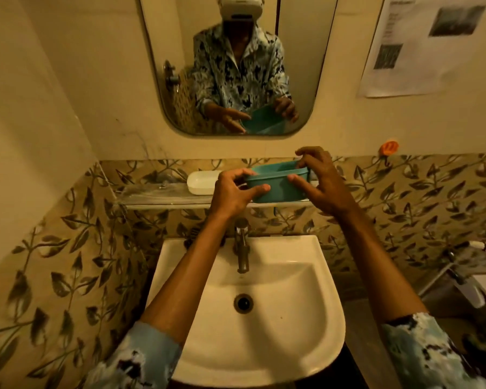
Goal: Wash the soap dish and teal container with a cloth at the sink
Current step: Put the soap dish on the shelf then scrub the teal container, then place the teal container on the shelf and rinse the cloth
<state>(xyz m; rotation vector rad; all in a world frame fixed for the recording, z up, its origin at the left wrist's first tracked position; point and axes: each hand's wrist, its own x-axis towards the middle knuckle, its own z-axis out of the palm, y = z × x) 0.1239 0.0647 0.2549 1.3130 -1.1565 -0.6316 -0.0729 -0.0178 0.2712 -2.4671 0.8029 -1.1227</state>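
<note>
The teal container (278, 185) is an oval plastic tub, slightly tilted, at the glass shelf (157, 196) above the sink (264, 346). My left hand (230, 192) grips its left end, thumb on the front wall and fingers curled at the rim. At the right end my right hand (320, 183) holds it, with fingertips pinching the far rim and the thumb pressed on the front. The white soap dish (204, 182) rests on the shelf just left of my left hand, untouched. No cloth is in view.
A metal tap (243, 248) stands at the back of the basin, above the drain (243, 303). A mirror (236, 66) hangs over the shelf. An orange hook (389, 148) and a paper notice (424, 43) are on the right wall.
</note>
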